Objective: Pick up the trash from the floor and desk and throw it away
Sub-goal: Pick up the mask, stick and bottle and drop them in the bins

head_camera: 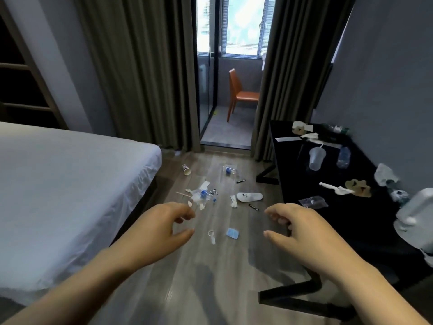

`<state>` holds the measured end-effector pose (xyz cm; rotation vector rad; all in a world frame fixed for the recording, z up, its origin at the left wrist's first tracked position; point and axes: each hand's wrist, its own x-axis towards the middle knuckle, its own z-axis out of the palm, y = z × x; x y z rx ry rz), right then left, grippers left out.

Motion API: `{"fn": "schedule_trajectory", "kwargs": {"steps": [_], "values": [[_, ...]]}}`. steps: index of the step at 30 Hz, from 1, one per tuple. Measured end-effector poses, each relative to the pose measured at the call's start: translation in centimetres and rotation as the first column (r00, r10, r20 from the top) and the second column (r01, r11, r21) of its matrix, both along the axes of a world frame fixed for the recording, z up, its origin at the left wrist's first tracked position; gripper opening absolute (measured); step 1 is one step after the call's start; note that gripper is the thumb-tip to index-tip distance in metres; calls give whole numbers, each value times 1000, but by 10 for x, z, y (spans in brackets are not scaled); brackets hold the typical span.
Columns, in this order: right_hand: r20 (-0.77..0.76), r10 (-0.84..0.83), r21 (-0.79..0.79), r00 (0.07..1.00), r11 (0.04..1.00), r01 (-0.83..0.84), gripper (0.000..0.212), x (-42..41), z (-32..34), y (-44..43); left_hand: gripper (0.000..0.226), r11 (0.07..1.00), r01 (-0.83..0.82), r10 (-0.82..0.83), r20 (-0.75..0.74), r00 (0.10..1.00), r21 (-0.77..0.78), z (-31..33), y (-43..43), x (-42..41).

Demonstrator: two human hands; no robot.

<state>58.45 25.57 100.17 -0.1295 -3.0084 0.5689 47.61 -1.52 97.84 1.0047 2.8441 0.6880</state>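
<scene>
1. Both hands are hovering over the floor [187,289] with nothing in them: the left hand [152,233] is holding its fingers [185,214] loosely curled and parted from the thumb, and the right hand [304,235] is doing the same, its fingers [274,213] bent but gripping nothing.
2. The task is looking barely begun (no bin or bag is showing anywhere in view).
3. Floor trash is lying scattered ahead of the fingertips: a blue square scrap [232,233] and a small white ring [211,236] between the two hands, a cluster of wrappers [201,195] just beyond the left fingers, and a paper cup [186,169] and a white slipper [249,197] farther off.
4. Desk [351,214] trash is sitting to the right of the right fingers: a plastic cup [316,158], a bottle [343,157], crumpled tissues [337,190] and a clear bag [313,202].
5. Everything, as I judge it, is waiting to be gathered; the scraps between the hands are seeming the nearest start.
</scene>
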Motion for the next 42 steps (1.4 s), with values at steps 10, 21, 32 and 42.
{"fn": "schedule_trajectory", "kwargs": {"steps": [10, 21, 32, 42], "values": [[65, 10, -44, 998, 999, -7, 45, -139, -28, 12, 29, 1000, 5, -4, 59, 998, -20, -38, 25, -152], [152, -91, -88, 984, 990, 106, 43, -324, -60, -18, 32, 993, 106, -99, 139, 985, -45, -63, 3, -349], [262, -194, -116, 945, 966, 231, 47, -453, -110, 8, 29, 985, 164, -148, 234, 961, -48, -97, 34, -494], [381, -246, -193, 891, 922, 337, 37, -607, -167, 83, 27, 985, 142, -106, 302, 948, -100, -128, 110, -639]]}}
